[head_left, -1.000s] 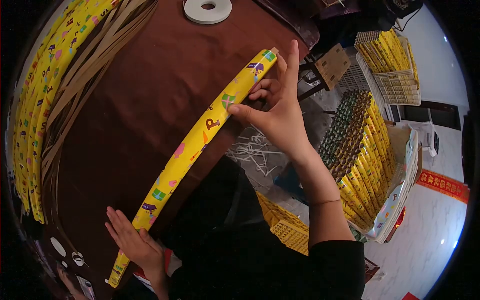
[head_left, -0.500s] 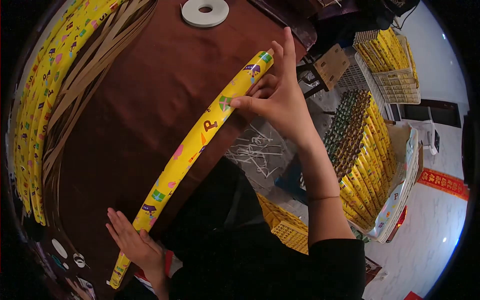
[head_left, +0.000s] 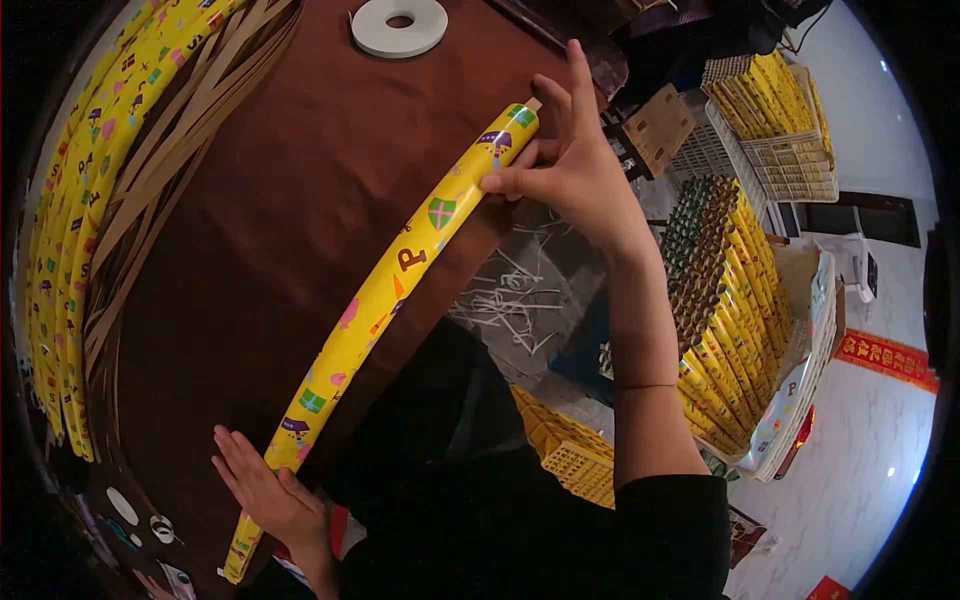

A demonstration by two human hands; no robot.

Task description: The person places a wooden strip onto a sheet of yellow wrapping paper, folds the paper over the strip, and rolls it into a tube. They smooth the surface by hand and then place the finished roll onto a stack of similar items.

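Note:
A long rolled tube of glossy yellow printed wrap (head_left: 365,300) lies slantwise across the brown table cover. A bit of brown strip sticks out of its upper end. My left hand (head_left: 268,490) lies across the tube near its lower end, fingers stretched out flat and thumb along the near side. Beside the upper end is my right hand (head_left: 575,170), its thumb tip touching the tube's edge. The right index finger points up and away, while the other fingers are bent and partly hidden next to the tube.
A white tape roll (head_left: 398,27) rests at the table's far side. Yellow printed sheets (head_left: 110,150) and brown strips (head_left: 190,130) lie at left. To the right, a basket (head_left: 800,400) holds stacked yellow tubes (head_left: 725,370). White scraps (head_left: 515,300) litter the floor.
My right thumb has slid outward from the tube's top surface to its edge, and the fingers have spread. My left hand stays flat on the lower end. The view has shifted slightly.

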